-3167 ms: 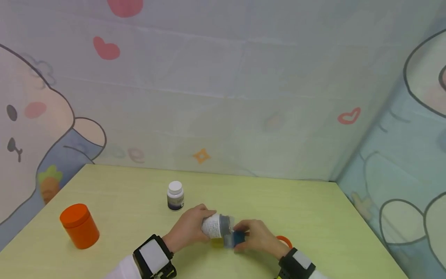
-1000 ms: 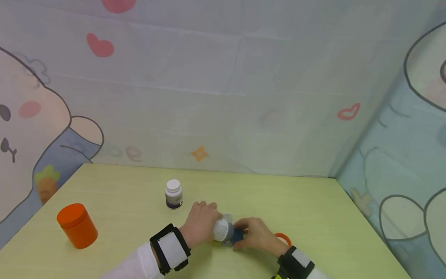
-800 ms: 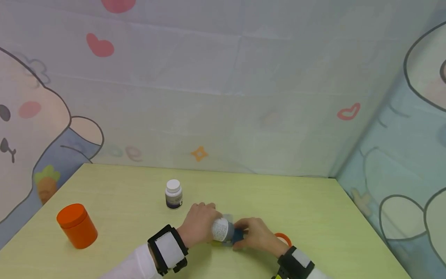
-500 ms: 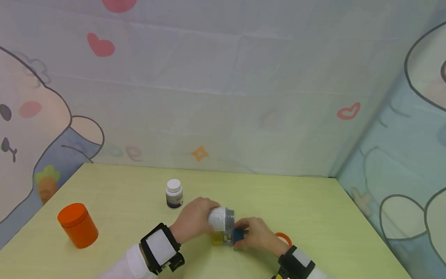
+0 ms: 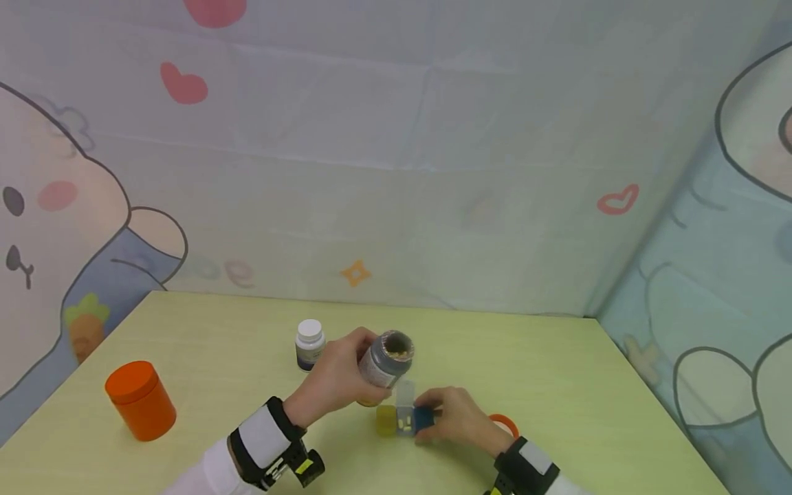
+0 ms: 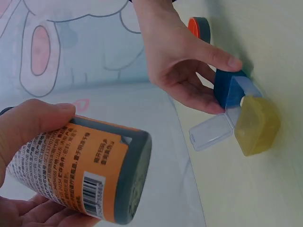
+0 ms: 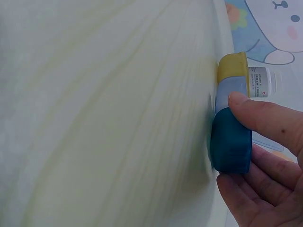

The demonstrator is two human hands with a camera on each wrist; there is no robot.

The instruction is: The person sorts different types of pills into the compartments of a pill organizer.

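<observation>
My left hand (image 5: pixel 334 375) grips an uncapped grey pill bottle (image 5: pixel 379 366) with an orange label, held tilted above the table. Pale pills show inside its mouth. Just below and to the right lies a small pill box with a yellow compartment (image 5: pixel 386 421), a clear middle one and a blue compartment (image 5: pixel 423 419). The clear lid (image 6: pixel 211 133) stands open, and several pale pills (image 5: pixel 405 423) lie in that middle part. With thumb and fingers, my right hand (image 5: pixel 459 418) holds the blue end; in the right wrist view the thumb (image 7: pixel 265 118) reaches across the box.
A white-capped bottle (image 5: pixel 311 346) stands behind my left hand. At the far left is an orange jar (image 5: pixel 141 401) with its lid on. An orange-rimmed cap (image 5: pixel 504 424) lies behind my right wrist, on the pale table (image 5: pixel 526 371). A printed curtain hangs behind.
The grey bottle was tipped low over the pill box; my left hand has raised it and turned its mouth upward. Pills now show in the middle compartment. My right hand stays on the blue end.
</observation>
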